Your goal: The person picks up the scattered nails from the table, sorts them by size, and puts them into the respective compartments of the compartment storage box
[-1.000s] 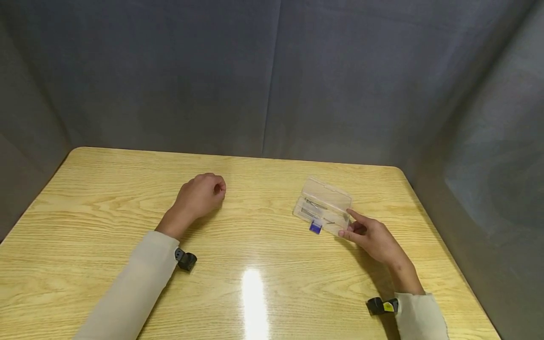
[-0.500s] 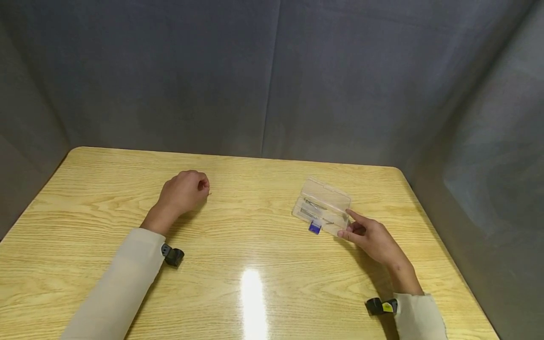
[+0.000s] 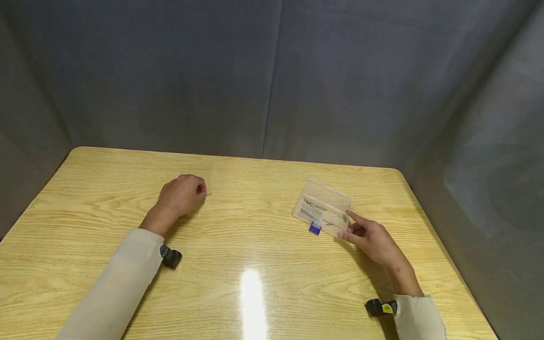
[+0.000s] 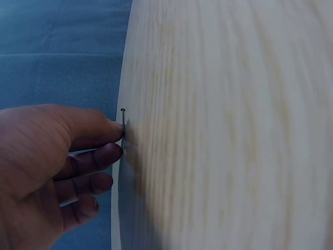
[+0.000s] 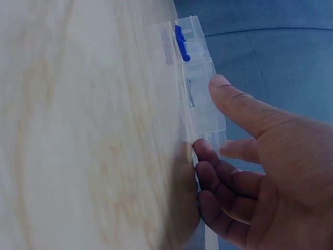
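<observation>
Above the left part of the table, my left hand (image 3: pixel 180 194) pinches a thin nail (image 4: pixel 123 121) between thumb and index finger. Its flat head pokes out above the thumb in the left wrist view; the fingertips hide part of the shaft. On the right, a clear plastic box (image 3: pixel 320 205) lies with its lid hinged back and a blue latch (image 3: pixel 315 227) at the near side. Several nails (image 3: pixel 313 205) lie in its compartments. My right hand (image 3: pixel 376 241) grips the box's right end, thumb on the near side and index finger on the far side.
The wood-grain table (image 3: pixel 255 226) has rounded back corners. A grey curtain (image 3: pixel 191 80) rises behind it and along both sides. Light glares off the tabletop near the front middle.
My left hand has moved left, and the nail now shows sticking out from its fingertips. The right hand and the box have stayed put.
</observation>
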Tool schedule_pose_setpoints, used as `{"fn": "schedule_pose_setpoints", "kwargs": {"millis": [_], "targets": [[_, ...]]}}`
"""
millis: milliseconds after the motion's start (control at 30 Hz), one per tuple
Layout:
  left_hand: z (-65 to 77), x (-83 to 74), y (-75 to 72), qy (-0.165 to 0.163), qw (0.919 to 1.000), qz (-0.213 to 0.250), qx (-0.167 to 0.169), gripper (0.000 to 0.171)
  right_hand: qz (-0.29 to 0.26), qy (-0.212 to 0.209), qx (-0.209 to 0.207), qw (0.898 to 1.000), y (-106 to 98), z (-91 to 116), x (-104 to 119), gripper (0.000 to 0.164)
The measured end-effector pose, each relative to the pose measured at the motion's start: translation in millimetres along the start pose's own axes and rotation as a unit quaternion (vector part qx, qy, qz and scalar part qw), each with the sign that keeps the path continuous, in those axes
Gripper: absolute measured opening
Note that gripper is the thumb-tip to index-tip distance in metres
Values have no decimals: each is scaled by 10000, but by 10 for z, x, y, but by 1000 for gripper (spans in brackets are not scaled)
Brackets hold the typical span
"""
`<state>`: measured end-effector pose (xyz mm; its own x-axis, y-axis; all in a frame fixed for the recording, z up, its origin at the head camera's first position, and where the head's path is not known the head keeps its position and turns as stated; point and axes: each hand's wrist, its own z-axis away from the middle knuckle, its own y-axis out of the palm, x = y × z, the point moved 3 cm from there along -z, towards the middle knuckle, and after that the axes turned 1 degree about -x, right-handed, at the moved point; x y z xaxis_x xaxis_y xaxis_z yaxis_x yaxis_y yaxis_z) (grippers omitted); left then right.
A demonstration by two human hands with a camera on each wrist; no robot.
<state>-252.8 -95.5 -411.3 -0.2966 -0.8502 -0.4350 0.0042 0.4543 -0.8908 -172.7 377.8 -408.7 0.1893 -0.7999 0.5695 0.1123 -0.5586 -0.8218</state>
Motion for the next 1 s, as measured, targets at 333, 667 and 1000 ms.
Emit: {"fn": "schedule_pose_setpoints", "kwargs": {"millis": [333,667,1000], "targets": [[-31,-62,33,-77,9984,-516,231,27,8,14,-20,10000,-3,-2,2,71],[-39,-67,46,-116,9979,-576,271,24,-3,12,-24,10000,-7,-1,-4,72],[-47,-88,29,-1,9959,-699,568,22,-62,-2,-39,10000,-1,-1,4,72]]}}
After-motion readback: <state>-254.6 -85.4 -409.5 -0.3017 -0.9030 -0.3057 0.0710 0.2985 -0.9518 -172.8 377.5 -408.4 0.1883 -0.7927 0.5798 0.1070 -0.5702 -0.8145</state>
